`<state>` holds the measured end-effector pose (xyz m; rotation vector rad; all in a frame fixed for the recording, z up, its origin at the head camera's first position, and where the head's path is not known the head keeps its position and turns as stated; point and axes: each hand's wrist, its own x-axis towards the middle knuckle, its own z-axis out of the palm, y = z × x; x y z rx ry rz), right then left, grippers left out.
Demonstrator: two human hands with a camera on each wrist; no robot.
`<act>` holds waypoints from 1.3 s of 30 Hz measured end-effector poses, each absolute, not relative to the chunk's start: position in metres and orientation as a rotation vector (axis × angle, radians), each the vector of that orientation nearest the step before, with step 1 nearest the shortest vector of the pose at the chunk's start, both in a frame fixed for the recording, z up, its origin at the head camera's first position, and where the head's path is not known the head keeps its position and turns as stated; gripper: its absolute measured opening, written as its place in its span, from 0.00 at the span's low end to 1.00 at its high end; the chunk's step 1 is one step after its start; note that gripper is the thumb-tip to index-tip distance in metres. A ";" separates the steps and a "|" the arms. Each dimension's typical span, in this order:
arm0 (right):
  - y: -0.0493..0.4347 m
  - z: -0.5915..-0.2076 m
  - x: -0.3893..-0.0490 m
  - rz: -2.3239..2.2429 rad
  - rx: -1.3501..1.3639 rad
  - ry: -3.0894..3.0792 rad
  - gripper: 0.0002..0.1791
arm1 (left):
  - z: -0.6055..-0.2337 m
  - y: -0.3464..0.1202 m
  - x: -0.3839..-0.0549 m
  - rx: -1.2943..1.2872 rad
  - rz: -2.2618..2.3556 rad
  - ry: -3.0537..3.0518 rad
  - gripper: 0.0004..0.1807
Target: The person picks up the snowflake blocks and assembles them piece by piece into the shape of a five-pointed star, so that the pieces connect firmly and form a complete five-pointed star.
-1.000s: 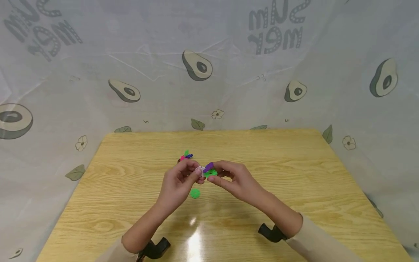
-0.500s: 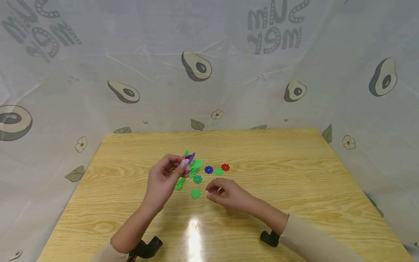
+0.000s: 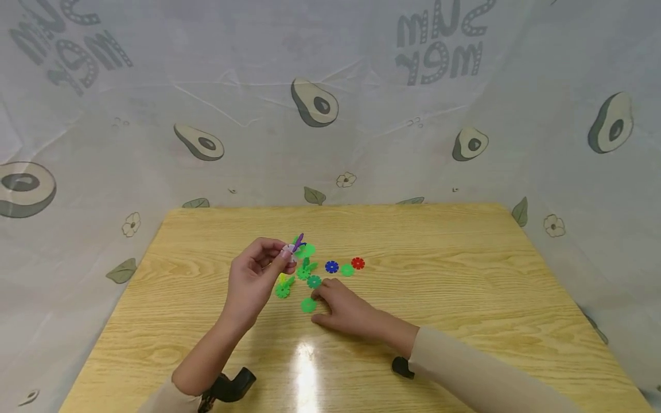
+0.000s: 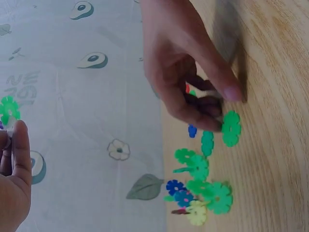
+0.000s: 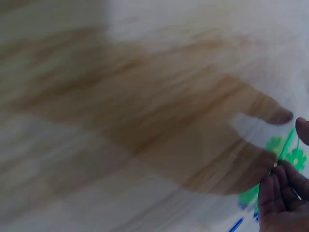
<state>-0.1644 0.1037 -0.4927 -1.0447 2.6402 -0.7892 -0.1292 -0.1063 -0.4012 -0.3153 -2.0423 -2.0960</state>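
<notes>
My left hand (image 3: 253, 278) pinches a white notched snowflake disc (image 3: 290, 254) between thumb and fingers, raised above the table. Joined to it are a purple disc (image 3: 298, 243) and a bright green disc (image 4: 8, 109). Low over the table, my right hand (image 3: 343, 310) has its fingertips right at the edge of a loose green disc (image 3: 308, 305). Its thumb stands apart from the fingers in the left wrist view. A teal disc (image 3: 314, 281) lies just beyond those fingers.
Several joined green discs (image 3: 303, 272) stand left of the teal disc, with another green cluster (image 3: 283, 290) nearer. Blue (image 3: 332, 267), green (image 3: 347, 269) and red (image 3: 358, 263) discs lie to the right on the wooden table (image 3: 439, 275). A patterned curtain (image 3: 382, 137) hangs behind.
The hands have parted: the left moved left with the joined discs. My right hand let go of them and came down leftward to the loose green disc.
</notes>
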 end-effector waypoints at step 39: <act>0.135 -0.412 -0.161 -1.534 -1.128 2.705 0.18 | -0.410 -0.103 -0.131 -0.251 -2.246 -2.169 0.11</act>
